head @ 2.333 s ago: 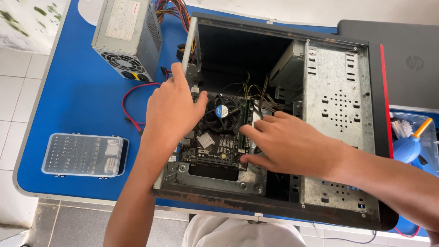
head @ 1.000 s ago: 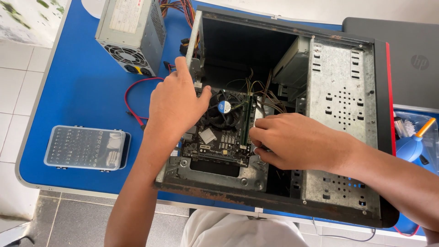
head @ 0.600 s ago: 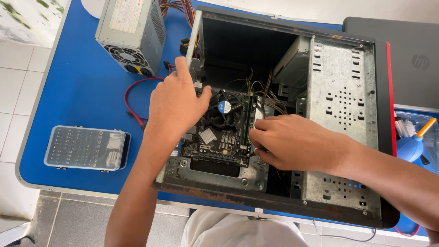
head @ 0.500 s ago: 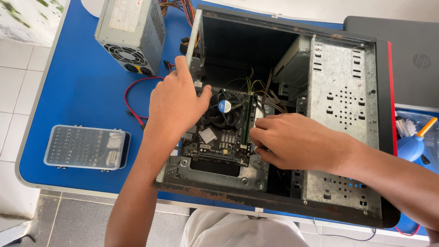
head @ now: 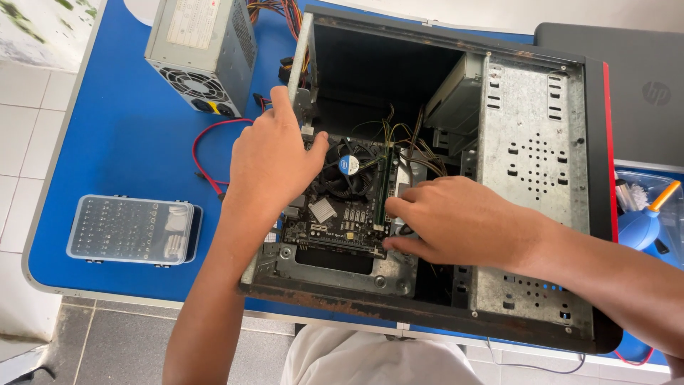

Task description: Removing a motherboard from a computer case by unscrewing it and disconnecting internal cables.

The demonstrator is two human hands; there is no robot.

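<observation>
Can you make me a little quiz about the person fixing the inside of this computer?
1. True or false: the left hand rests on the motherboard inside the computer case.
2. Which lies on the blue table left of the case? A) clear bit box B) banana C) book
3. What grey metal box stands at the table's far edge, with a round fan grille?

Key
1. True; the right hand is at the board's right edge.
2. A, the clear bit box.
3. The power supply.
</observation>
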